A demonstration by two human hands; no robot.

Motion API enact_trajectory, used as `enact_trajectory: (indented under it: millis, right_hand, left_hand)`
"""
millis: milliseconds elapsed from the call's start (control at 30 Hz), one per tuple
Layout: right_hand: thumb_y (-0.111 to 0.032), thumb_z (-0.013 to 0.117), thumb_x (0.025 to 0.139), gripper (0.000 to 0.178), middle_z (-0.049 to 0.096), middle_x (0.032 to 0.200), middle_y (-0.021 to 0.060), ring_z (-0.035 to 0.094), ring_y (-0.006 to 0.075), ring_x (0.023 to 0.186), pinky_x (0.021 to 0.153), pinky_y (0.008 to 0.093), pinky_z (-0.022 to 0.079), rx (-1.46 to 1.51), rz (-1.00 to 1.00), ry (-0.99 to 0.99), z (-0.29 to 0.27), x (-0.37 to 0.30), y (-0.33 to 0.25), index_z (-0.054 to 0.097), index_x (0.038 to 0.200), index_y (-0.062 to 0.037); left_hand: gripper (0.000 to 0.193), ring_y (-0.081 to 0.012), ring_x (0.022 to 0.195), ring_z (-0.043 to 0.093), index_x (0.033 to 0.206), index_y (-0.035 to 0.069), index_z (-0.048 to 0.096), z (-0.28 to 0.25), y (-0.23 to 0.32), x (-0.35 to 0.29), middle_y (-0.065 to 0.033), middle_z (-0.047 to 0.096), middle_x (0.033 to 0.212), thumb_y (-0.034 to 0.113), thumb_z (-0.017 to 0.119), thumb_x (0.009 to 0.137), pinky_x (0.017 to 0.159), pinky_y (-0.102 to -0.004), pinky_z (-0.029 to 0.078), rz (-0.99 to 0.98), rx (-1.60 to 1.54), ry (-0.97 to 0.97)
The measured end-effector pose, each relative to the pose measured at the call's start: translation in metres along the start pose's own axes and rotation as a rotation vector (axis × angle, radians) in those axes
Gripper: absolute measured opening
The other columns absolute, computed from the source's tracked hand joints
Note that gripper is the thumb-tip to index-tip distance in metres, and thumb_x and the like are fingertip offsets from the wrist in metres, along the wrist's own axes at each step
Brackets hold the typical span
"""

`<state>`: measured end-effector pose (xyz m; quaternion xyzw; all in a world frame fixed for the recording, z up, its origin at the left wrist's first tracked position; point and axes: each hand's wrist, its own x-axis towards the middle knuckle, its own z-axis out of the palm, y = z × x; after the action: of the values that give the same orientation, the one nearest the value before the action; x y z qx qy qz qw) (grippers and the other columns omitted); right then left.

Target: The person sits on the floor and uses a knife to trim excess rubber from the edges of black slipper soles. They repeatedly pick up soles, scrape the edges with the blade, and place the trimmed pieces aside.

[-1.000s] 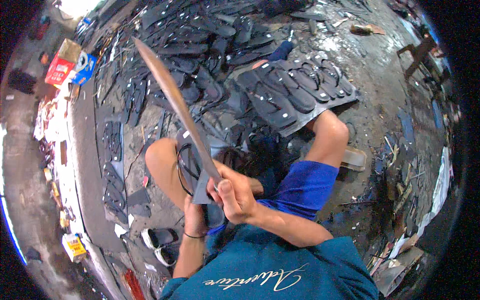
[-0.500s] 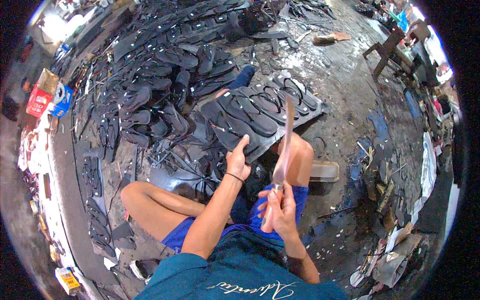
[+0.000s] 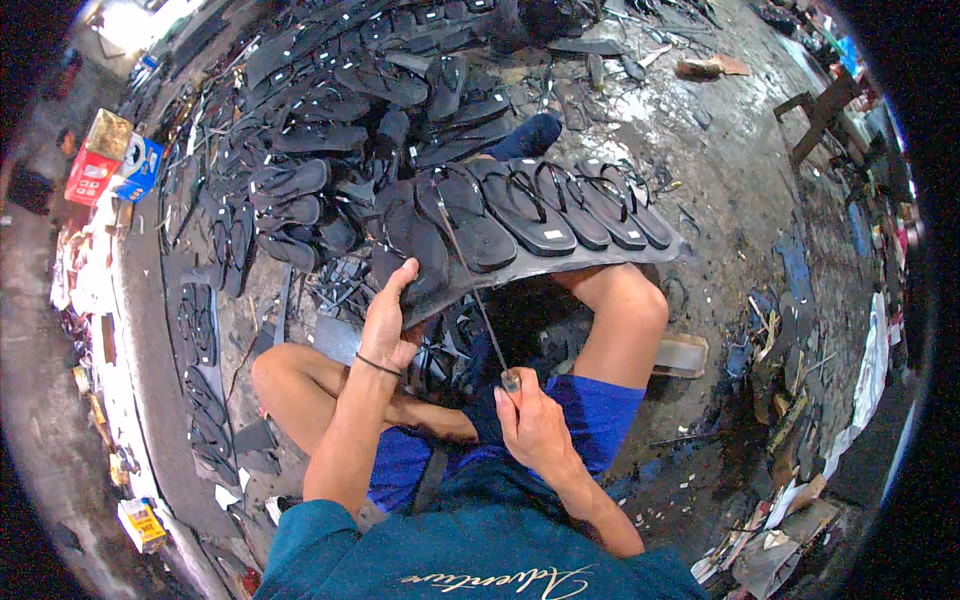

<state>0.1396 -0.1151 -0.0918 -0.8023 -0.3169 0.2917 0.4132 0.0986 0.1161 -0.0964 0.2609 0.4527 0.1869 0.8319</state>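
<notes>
The left hand (image 3: 390, 325) is pinching the edge of a dark sheet (image 3: 520, 268) bearing sandals (image 3: 528, 215). The right hand (image 3: 537, 422) is clasping a knife (image 3: 481, 300) around its handle (image 3: 511, 380).

Grimy grey floor (image 3: 725, 225): heaped black sandals (image 3: 320, 137) left, pale block (image 3: 683, 355) right, scattered scraps (image 3: 256, 438).

Matt, rubbery-looking sandals (image 3: 481, 241), metal knife blade (image 3: 488, 325), matt cloth shorts (image 3: 606, 412).
</notes>
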Motion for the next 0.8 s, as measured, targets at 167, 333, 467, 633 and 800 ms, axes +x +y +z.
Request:
enact_trajectory:
  millis: [167,333,467,633,800]
  right_hand:
    - [-0.025,0.051,0.097,0.026,0.063,0.078,0.0263,0.061,0.0478,0.074,0.063,0.0547,0.049,-0.054,0.048,-0.086,-0.004,0.042,0.002,0.043,0.100,-0.0005]
    - [-0.025,0.053,0.093,0.030,0.065,0.077,0.0264,0.062,0.0479,0.073,0.066,0.0552,0.050,-0.159,-0.022,-0.146,0.006,0.080,0.023,0.050,0.103,0.0030]
    - [-0.025,0.055,0.088,0.036,0.065,0.097,0.0267,0.063,0.0452,0.086,0.077,0.0506,0.051,-0.356,-0.072,-0.296,0.023,0.116,0.054,0.057,0.115,-0.0019]
    - [-0.026,0.053,0.090,0.036,0.064,0.103,0.0263,0.062,0.0440,0.091,0.079,0.0490,0.049,-0.265,-0.092,-0.268,0.036,0.160,0.053,0.054,0.117,-0.0017]
    - [-0.030,0.050,0.093,0.037,0.062,0.107,0.0272,0.059,0.0438,0.098,0.083,0.0469,0.047,-0.128,-0.015,-0.158,0.091,0.187,0.054,0.052,0.118,-0.0029]
  left_hand:
    - [0.023,-0.0178,0.083,0.068,0.105,0.005,0.062,-0.013,-0.036,-0.001,-0.0052,0.068,0.097,0.020,0.066,0.088,0.074,-0.0312,0.057,0.010,-0.115,-0.018]
    - [0.028,-0.0188,0.086,0.067,0.108,0.007,0.062,-0.016,-0.056,-0.005,-0.0053,0.069,0.101,0.027,0.063,0.089,0.077,-0.0324,0.055,-0.045,-0.150,-0.011]
    - [0.031,-0.0195,0.090,0.067,0.113,0.004,0.058,-0.022,-0.066,-0.004,-0.0068,0.067,0.102,0.022,0.066,0.089,0.079,-0.0333,0.057,-0.086,-0.289,-0.020]
    - [0.030,-0.0199,0.089,0.066,0.111,0.008,0.061,-0.019,-0.070,-0.013,-0.0057,0.068,0.103,0.028,0.064,0.089,0.079,-0.0347,0.055,-0.121,-0.330,-0.018]
    - [0.028,-0.0181,0.086,0.067,0.110,0.010,0.063,-0.012,-0.060,-0.033,-0.0039,0.069,0.102,0.029,0.065,0.089,0.075,-0.0317,0.055,-0.067,-0.345,0.018]
